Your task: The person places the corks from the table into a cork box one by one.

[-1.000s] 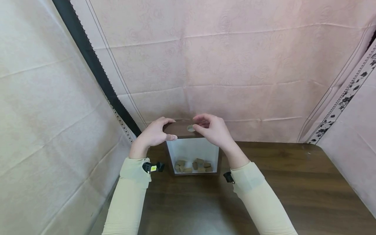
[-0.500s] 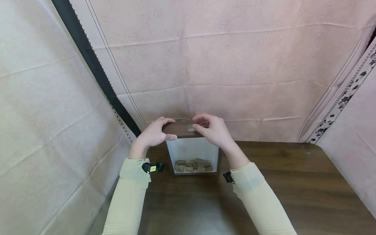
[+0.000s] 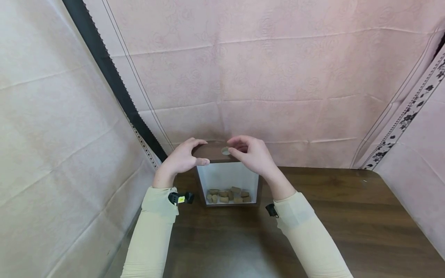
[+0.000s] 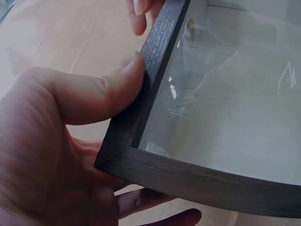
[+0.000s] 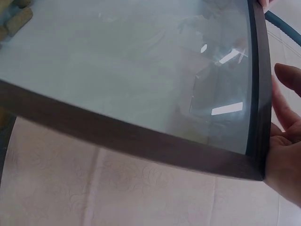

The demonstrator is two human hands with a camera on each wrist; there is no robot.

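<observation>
A wine cork box (image 3: 212, 152) with a dark wood frame and a glass front stands upright at the back of the table. My left hand (image 3: 182, 157) grips its upper left corner, the thumb (image 4: 106, 92) on the front frame and the other fingers behind. Over the right part of the top is my right hand (image 3: 255, 154), thumb and forefinger beside a round hole (image 3: 225, 151). In the right wrist view the thumb (image 5: 289, 76) stands apart from the fingers, and nothing shows between them. Several corks (image 3: 224, 200) lie at the bottom behind the glass.
The dark wooden table (image 3: 333, 216) runs out to the right and front. Pale patterned cloth (image 3: 271, 77) hangs close behind the box, and another cloth (image 3: 69, 154) closes off the left side.
Between one second and half a second ago, another cork appeared in the middle of the box's bottom and the pile shifted. Both hands have stayed nearly where they were.
</observation>
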